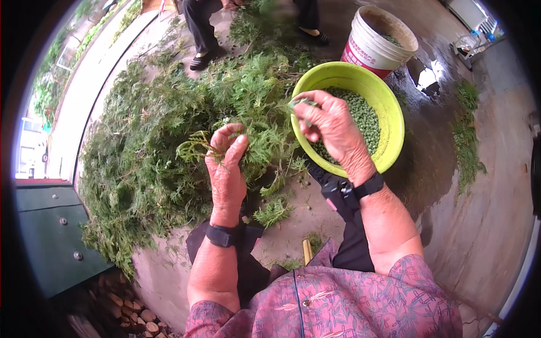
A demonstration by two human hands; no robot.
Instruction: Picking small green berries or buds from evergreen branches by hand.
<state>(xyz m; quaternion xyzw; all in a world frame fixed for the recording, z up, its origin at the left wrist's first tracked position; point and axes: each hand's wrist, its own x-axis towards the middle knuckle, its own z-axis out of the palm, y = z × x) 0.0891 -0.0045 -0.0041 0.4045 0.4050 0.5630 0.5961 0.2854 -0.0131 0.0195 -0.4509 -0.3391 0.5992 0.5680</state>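
Observation:
Between the thumb and fingers of my left hand is a small flat-leaved evergreen sprig, held over the big heap of cut evergreen branches. My right hand is raised over the near-left rim of a yellow-green basin. Its thumb and fingers are pinched on a small pale-green bit of the plant; whether that is a leaf tip or a cone I cannot make out. Many round green cones lie inside the basin.
Behind the basin stands a white and red bucket with some green in it. Across the heap is another person, whose dark trouser leg and shoe show. Loose sprigs lie before me; cut logs are stacked at lower left.

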